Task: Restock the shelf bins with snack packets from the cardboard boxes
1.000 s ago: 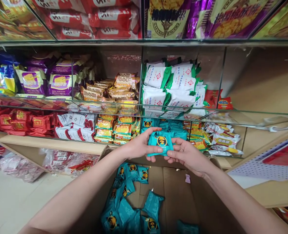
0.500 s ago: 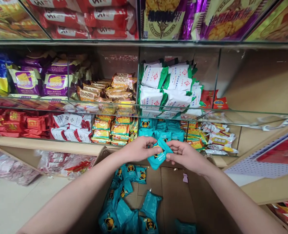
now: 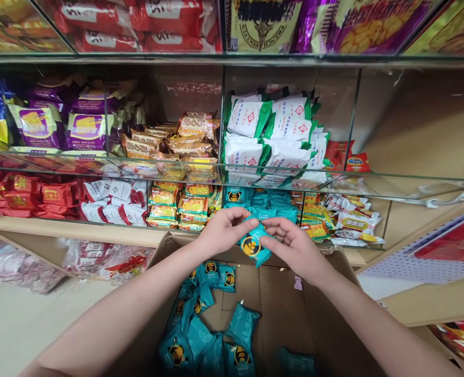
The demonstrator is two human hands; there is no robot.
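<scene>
One blue-green packet (image 3: 252, 247) is over the far end of the box (image 3: 273, 303), pinched by the left hand (image 3: 224, 230) and right hand (image 3: 295, 245). It looks light, soft, slippery and easy to crush, so its edges seem best to hold. More packets (image 3: 200, 336) lie inside the box, pale floor (image 3: 23, 324) left of it, snack shelves (image 3: 98, 234) behind it.

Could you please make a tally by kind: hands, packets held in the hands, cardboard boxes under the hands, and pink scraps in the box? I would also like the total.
Hands (left hand, right hand): 2
Held teal packet: 1
Cardboard box: 1
Pink scrap: 1
Total: 5
</scene>
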